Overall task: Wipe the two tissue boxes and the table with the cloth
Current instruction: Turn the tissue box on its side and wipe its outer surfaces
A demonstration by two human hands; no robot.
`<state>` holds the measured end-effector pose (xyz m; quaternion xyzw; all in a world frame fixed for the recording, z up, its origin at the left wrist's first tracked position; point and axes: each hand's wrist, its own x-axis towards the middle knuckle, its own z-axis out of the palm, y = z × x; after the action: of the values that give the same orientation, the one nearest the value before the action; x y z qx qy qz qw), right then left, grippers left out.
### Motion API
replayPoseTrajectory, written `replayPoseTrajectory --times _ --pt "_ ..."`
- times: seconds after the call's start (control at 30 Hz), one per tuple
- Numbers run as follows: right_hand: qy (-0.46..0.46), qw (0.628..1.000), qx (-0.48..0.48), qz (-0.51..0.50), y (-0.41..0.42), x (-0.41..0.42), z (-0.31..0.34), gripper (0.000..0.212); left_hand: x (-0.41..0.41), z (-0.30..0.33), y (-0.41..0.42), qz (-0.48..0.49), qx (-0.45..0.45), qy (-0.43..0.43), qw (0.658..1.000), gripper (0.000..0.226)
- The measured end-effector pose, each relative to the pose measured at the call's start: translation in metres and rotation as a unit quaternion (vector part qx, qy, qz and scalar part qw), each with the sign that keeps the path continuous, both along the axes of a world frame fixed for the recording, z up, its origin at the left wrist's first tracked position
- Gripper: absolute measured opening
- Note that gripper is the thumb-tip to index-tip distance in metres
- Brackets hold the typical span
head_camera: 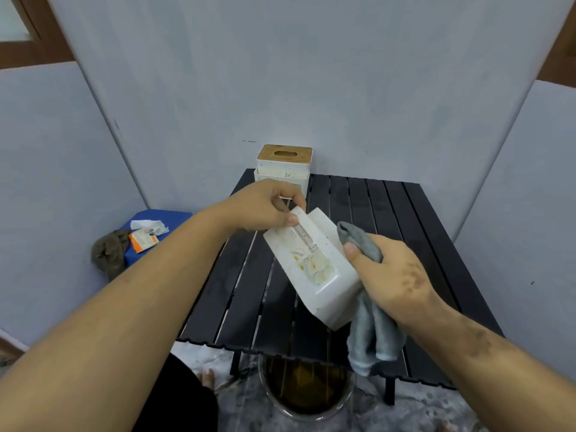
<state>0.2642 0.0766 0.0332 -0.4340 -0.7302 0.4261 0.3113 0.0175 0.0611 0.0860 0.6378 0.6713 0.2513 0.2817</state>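
- Currently, the left grip [268,204] pinches the far end of the white tissue box [311,266], held tilted above the tabletop [389,207].
- Right grip [389,275] clasps the grey cloth [371,335] against the box's near-right side.
- Beyond the left grip, the second tissue box [284,166] stands upright.

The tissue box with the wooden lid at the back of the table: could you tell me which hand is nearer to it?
Left. The left hand is just in front of the wooden-lid box; the right hand is farther forward and right.

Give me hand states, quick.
Left hand: closed on the white tissue box, held tilted above the table.
Right hand: closed on the grey cloth.
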Motion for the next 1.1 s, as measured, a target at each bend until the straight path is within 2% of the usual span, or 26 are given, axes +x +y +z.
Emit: replayPoseTrajectory --times 0.17,0.3,0.43,0.57,0.63,0.7,0.77,0.83,0.97,1.1 --pt "0.013 0.999 -0.029 -0.022 0.009 0.005 -0.005 0.014 -0.001 -0.009 0.023 -0.028 -0.007 -0.05 0.998 0.02" --pt "0.023 0.997 -0.058 -0.034 0.016 0.007 -0.012 0.015 0.004 -0.023 0.028 0.003 0.031 -0.098 0.995 0.028" --pt "0.042 0.995 -0.084 -0.013 0.014 0.009 -0.018 0.013 0.006 -0.035 0.02 0.043 0.1 -0.068 0.992 0.023" --pt "0.067 0.993 -0.098 0.022 0.014 0.012 -0.017 0.013 0.013 -0.033 -0.009 0.03 0.162 0.032 0.986 0.024" --pt "0.08 0.994 -0.074 0.019 0.02 0.016 -0.015 0.013 0.022 -0.03 -0.032 0.005 0.189 0.068 0.98 0.04" --pt "0.086 0.996 -0.032 0.004 0.03 0.02 -0.012 0.013 0.033 -0.03 -0.054 -0.023 0.17 0.11 0.979 0.062" --pt "0.083 0.997 0.005 0.0 0.041 0.021 -0.01 0.014 0.041 -0.034 -0.066 -0.039 0.138 0.193 0.971 0.081" --pt "0.065 0.997 0.036 0.026 0.052 0.019 -0.009 0.017 0.042 -0.039 -0.067 -0.05 0.143 0.265 0.952 0.087" --pt "0.017 0.99 0.095 0.1 0.068 0.011 -0.011 0.029 0.018 -0.04 -0.06 -0.089 0.152 0.239 0.955 0.076" --pt "-0.019 0.978 0.171 0.119 0.075 0.002 -0.016 0.03 -0.004 -0.039 -0.052 -0.116 0.136 0.186 0.966 0.073"
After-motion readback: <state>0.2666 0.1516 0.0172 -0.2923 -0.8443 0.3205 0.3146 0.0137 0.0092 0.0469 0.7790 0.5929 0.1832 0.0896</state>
